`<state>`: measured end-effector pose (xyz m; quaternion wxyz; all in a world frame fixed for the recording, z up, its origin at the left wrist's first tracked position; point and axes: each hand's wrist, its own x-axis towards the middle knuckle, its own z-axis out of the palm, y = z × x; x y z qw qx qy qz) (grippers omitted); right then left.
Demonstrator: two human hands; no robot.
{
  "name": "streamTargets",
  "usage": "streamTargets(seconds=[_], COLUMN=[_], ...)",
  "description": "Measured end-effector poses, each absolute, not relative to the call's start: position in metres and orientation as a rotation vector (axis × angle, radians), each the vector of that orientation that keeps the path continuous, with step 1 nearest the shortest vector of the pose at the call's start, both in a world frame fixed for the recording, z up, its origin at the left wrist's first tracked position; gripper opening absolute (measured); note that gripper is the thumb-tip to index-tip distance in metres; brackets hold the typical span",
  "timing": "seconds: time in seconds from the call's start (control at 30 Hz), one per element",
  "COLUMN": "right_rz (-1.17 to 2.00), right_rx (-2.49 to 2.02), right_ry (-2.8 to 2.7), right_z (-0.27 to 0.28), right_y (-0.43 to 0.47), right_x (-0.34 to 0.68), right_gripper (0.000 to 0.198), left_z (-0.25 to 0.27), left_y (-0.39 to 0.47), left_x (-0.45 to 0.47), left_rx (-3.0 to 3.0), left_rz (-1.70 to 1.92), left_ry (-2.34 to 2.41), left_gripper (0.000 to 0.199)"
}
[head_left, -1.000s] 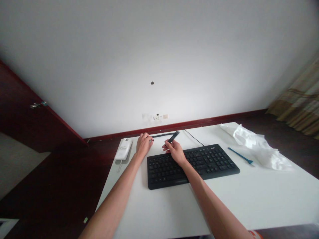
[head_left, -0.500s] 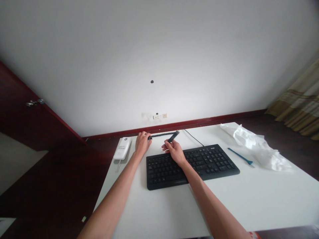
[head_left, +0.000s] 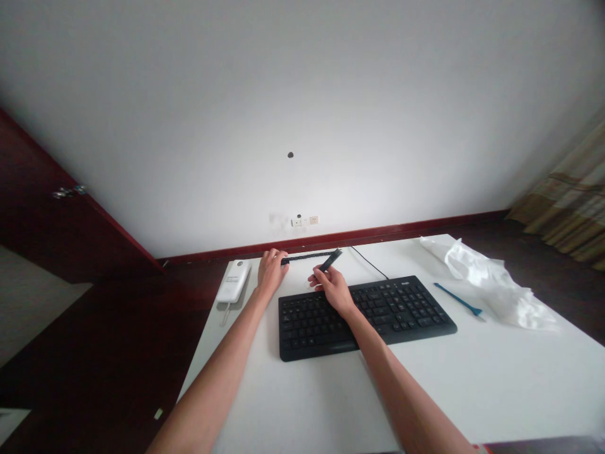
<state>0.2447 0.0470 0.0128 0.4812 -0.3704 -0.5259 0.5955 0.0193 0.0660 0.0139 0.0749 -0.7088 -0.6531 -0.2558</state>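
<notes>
The left hand [head_left: 271, 270] is resting on the table [head_left: 472, 378] beyond the keyboard [head_left: 366, 309], its fingers curled and pinching the near end of a thin dark strip [head_left: 307, 256] that is lying along the far edge. The right hand [head_left: 332, 287] is closing around a dark pen-like tool [head_left: 329, 260], gripped between thumb and fingers, with the tip angling up and away toward the strip's other end. The keyboard is sitting just under the right wrist; a white device [head_left: 234, 281] is lying just outside the left hand.

Judging from this, the strip is being worked with the tool while the other hand is anchoring it. It is worth keeping the left pinch firm and low so the strip is not sliding or lifting, and guiding the tool in short, light strokes rather than pressing hard. The strip is so thin at this range that what the tip is touching cannot be told. The right forearm is crossing the keys, so staying clear of them is helping too.
</notes>
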Motion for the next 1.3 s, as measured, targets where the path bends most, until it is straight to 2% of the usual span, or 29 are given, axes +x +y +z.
streamTargets(seconds=[0.5, 0.77, 0.93, 1.3], right_rz=[1.456, 1.436, 1.387, 1.269], right_rx=[-0.895, -0.898, -0.903, -0.894], right_ry=[-1.284, -1.319, -1.384, -1.581], right_z=[0.016, 0.015, 0.014, 0.02], right_y=[0.045, 0.045, 0.045, 0.04], right_x=[0.246, 0.246, 0.246, 0.25], right_gripper=[0.045, 0.046, 0.047, 0.044], left_z=[0.013, 0.027, 0.027, 0.017], left_y=[0.052, -0.012, -0.062, -0.081], left_x=[0.019, 0.041, 0.074, 0.087], left_rx=[-2.086, -2.144, -2.243, -2.29], left_rz=[-0.843, -1.265, -1.268, -1.313], left_ry=[-1.975, -2.017, -2.024, -1.953], left_gripper=[0.028, 0.015, 0.013, 0.023])
